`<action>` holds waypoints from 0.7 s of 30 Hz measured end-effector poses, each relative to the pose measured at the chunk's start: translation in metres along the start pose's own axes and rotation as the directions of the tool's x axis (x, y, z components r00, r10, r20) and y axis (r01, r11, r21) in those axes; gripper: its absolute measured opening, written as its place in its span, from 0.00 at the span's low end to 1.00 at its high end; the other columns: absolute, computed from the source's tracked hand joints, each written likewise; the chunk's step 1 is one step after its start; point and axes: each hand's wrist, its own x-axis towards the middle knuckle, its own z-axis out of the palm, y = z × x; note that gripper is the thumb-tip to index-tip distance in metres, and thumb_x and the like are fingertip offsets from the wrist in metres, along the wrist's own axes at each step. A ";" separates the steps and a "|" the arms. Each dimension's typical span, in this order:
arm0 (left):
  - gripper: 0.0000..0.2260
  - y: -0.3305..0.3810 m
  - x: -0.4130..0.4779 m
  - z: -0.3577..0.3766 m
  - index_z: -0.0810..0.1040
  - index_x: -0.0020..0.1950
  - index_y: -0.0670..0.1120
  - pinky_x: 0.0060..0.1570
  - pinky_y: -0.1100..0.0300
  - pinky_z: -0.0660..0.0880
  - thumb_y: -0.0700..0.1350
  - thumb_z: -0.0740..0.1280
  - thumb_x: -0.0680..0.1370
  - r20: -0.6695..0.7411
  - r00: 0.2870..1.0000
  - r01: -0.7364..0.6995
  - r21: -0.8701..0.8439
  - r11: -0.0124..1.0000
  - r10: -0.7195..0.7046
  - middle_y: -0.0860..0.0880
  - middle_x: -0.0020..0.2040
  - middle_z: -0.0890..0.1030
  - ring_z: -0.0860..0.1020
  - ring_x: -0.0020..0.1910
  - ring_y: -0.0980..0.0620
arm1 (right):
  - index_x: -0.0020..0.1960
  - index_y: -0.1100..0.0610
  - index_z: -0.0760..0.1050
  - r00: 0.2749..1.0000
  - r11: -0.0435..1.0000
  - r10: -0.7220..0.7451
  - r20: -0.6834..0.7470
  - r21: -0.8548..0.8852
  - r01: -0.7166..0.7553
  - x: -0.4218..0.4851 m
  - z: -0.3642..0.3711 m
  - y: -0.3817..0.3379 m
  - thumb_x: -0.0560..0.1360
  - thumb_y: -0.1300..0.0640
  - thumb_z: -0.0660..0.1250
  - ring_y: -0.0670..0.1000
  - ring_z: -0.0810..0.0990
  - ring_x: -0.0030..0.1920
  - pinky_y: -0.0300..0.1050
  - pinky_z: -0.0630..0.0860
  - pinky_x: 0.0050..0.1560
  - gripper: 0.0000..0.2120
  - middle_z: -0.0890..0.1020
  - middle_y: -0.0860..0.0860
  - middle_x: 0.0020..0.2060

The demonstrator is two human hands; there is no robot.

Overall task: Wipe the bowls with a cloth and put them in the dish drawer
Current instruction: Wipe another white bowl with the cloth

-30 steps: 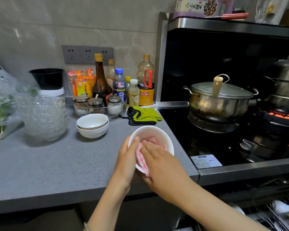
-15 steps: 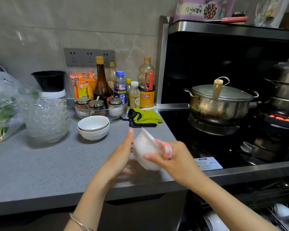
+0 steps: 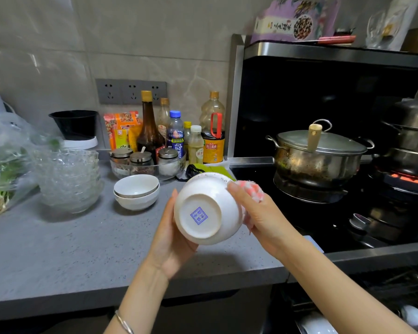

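The person holds a white bowl (image 3: 204,208) up over the front edge of the grey tabletop (image 3: 70,249). It is tipped so its foot ring and a small blue square mark face the camera, and its rim points away toward the wall. The left hand (image 3: 169,239) cradles it from the left and below, with the palm against the side and the thumb lying up along the curve. The rest of its fingers are hidden behind the bowl, so I cannot tell how far they wrap round. A thin bracelet (image 3: 123,321) sits on that wrist.

The right hand (image 3: 263,215) is on the bowl's right flank. Its fingers (image 3: 237,191) are curled over a pink-and-white checked cloth (image 3: 251,190), pressing it against the outer wall near the rim. A tuft of cloth bunches out above the knuckles and a little shows below the palm.

On the tabletop just behind and to the left, two more white bowls (image 3: 136,191) sit nested, mouths up. Further left is a stack of clear glass bowls (image 3: 68,179). Along the wall stand sauce and oil bottles (image 3: 150,131) and a clear dish of lidded seasoning jars (image 3: 140,160). A green cloth (image 3: 215,168) peeks out just beyond the held bowl's rim. To the right, a lidded steel pot (image 3: 316,155) rests on the black hob.
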 end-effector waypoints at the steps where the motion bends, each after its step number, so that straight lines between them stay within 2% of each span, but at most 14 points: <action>1: 0.22 0.001 0.000 0.000 0.82 0.56 0.48 0.55 0.50 0.76 0.62 0.59 0.75 -0.013 1.000 -0.005 -0.025 1.000 0.005 0.45 0.56 0.83 0.82 0.51 0.51 | 0.47 0.49 0.79 1.000 1.000 0.004 -0.010 0.008 -0.004 0.000 0.000 0.002 0.58 0.42 0.71 0.47 0.81 0.45 0.45 0.76 0.50 0.20 0.85 0.44 0.39; 3: 0.23 0.004 0.000 0.003 0.82 0.55 0.47 0.55 0.51 0.75 0.62 0.61 0.73 -0.048 0.999 -0.022 -0.060 0.998 0.019 0.46 0.55 0.83 0.83 0.49 0.52 | 0.48 0.49 0.79 1.000 0.999 0.029 -0.005 0.047 -0.028 0.000 -0.002 0.005 0.60 0.44 0.71 0.45 0.82 0.41 0.44 0.77 0.48 0.18 0.85 0.45 0.36; 6: 0.20 0.005 -0.001 0.009 0.83 0.50 0.47 0.47 0.56 0.80 0.60 0.61 0.75 -0.086 0.996 -0.043 -0.071 0.997 0.037 0.47 0.49 0.85 0.84 0.44 0.54 | 0.53 0.52 0.79 0.995 0.995 0.093 -0.030 0.047 -0.092 0.000 -0.001 0.007 0.66 0.45 0.68 0.42 0.77 0.27 0.44 0.76 0.47 0.19 0.78 0.45 0.23; 8: 0.22 0.006 -0.002 0.012 0.86 0.40 0.47 0.41 0.58 0.81 0.59 0.58 0.78 -0.110 0.993 -0.059 -0.067 0.996 0.051 0.48 0.44 0.86 0.84 0.40 0.55 | 0.53 0.55 0.81 0.995 0.993 0.088 -0.052 0.081 -0.084 0.003 -0.001 0.009 0.68 0.43 0.68 0.44 0.70 0.23 0.39 0.72 0.34 0.20 0.75 0.48 0.23; 9: 0.24 0.006 -0.003 0.014 0.87 0.37 0.48 0.42 0.57 0.80 0.59 0.57 0.79 -0.119 0.991 -0.064 -0.067 0.996 0.056 0.49 0.43 0.86 0.84 0.39 0.56 | 0.52 0.56 0.82 0.995 0.992 0.076 -0.068 0.107 -0.069 0.004 -0.001 0.008 0.69 0.44 0.68 0.45 0.69 0.23 0.37 0.69 0.28 0.19 0.75 0.51 0.27; 11: 0.22 0.009 -0.005 0.014 0.87 0.42 0.47 0.48 0.55 0.77 0.58 0.58 0.79 -0.144 0.987 -0.079 -0.081 0.994 0.067 0.48 0.45 0.86 0.84 0.43 0.55 | 0.51 0.59 0.81 0.992 0.982 0.056 -0.112 0.184 -0.034 0.007 -0.003 0.008 0.75 0.48 0.66 0.46 0.75 0.26 0.36 0.70 0.27 0.15 0.80 0.54 0.35; 12: 0.21 0.012 -0.006 0.015 0.85 0.49 0.46 0.51 0.55 0.76 0.57 0.58 0.80 -0.157 0.984 -0.093 -0.084 0.992 0.079 0.48 0.47 0.86 0.83 0.47 0.55 | 0.52 0.59 0.81 0.991 0.982 0.029 -0.130 0.189 -0.004 0.007 -0.004 0.006 0.78 0.48 0.63 0.45 0.79 0.31 0.36 0.73 0.32 0.15 0.83 0.54 0.38; 14: 0.19 0.015 -0.007 0.017 0.80 0.57 0.45 0.53 0.56 0.75 0.56 0.57 0.80 -0.169 0.980 -0.120 -0.058 0.991 0.108 0.48 0.52 0.85 0.82 0.52 0.55 | 0.57 0.55 0.79 0.983 0.991 -0.115 -0.141 0.058 0.124 0.004 -0.003 0.003 0.79 0.43 0.59 0.43 0.82 0.44 0.35 0.75 0.45 0.19 0.85 0.47 0.44; 15: 0.18 0.014 -0.006 0.017 0.79 0.59 0.46 0.55 0.56 0.75 0.55 0.57 0.80 -0.176 0.975 -0.139 -0.026 0.990 0.132 0.48 0.53 0.84 0.81 0.54 0.54 | 0.59 0.54 0.78 0.966 0.973 -0.231 -0.120 -0.040 0.228 0.002 -0.001 0.000 0.79 0.42 0.58 0.39 0.81 0.47 0.32 0.74 0.48 0.20 0.84 0.42 0.45; 17: 0.19 0.011 -0.004 0.020 0.78 0.61 0.45 0.56 0.55 0.74 0.55 0.58 0.79 -0.200 0.961 -0.187 0.028 0.982 0.189 0.47 0.55 0.84 0.81 0.54 0.54 | 0.66 0.54 0.74 0.886 0.861 -0.463 0.010 -0.229 0.453 -0.007 0.012 0.000 0.79 0.44 0.56 0.32 0.76 0.54 0.27 0.70 0.53 0.21 0.79 0.36 0.52; 18: 0.18 0.010 -0.004 0.022 0.78 0.60 0.45 0.55 0.54 0.75 0.55 0.59 0.79 -0.209 0.955 -0.206 0.051 0.977 0.212 0.46 0.54 0.84 0.82 0.52 0.54 | 0.70 0.52 0.70 0.832 0.763 -0.543 0.109 -0.349 0.544 -0.008 0.016 0.005 0.80 0.45 0.55 0.34 0.71 0.63 0.28 0.67 0.61 0.21 0.76 0.39 0.61; 19: 0.18 0.008 -0.005 0.025 0.79 0.59 0.45 0.54 0.53 0.75 0.55 0.59 0.79 -0.208 0.950 -0.223 0.068 0.973 0.232 0.45 0.52 0.84 0.83 0.51 0.54 | 0.72 0.51 0.66 0.775 0.604 -0.593 0.221 -0.514 0.609 -0.007 0.019 0.011 0.81 0.45 0.54 0.40 0.64 0.72 0.33 0.61 0.69 0.22 0.70 0.43 0.70; 20: 0.18 0.007 -0.005 0.027 0.79 0.57 0.45 0.53 0.53 0.76 0.55 0.58 0.80 -0.213 0.945 -0.239 0.075 0.968 0.250 0.45 0.51 0.85 0.83 0.49 0.53 | 0.74 0.52 0.63 0.714 0.409 -0.616 0.333 -0.640 0.651 -0.005 0.019 0.017 0.82 0.45 0.52 0.46 0.58 0.76 0.37 0.55 0.74 0.23 0.64 0.47 0.74; 21: 0.17 0.007 -0.005 0.029 0.80 0.56 0.45 0.51 0.54 0.76 0.55 0.58 0.80 -0.229 0.936 -0.256 0.075 0.964 0.267 0.46 0.49 0.85 0.83 0.47 0.54 | 0.75 0.53 0.62 0.667 0.263 -0.630 0.398 -0.699 0.665 -0.002 0.016 0.022 0.82 0.45 0.50 0.50 0.55 0.77 0.39 0.53 0.75 0.24 0.61 0.50 0.76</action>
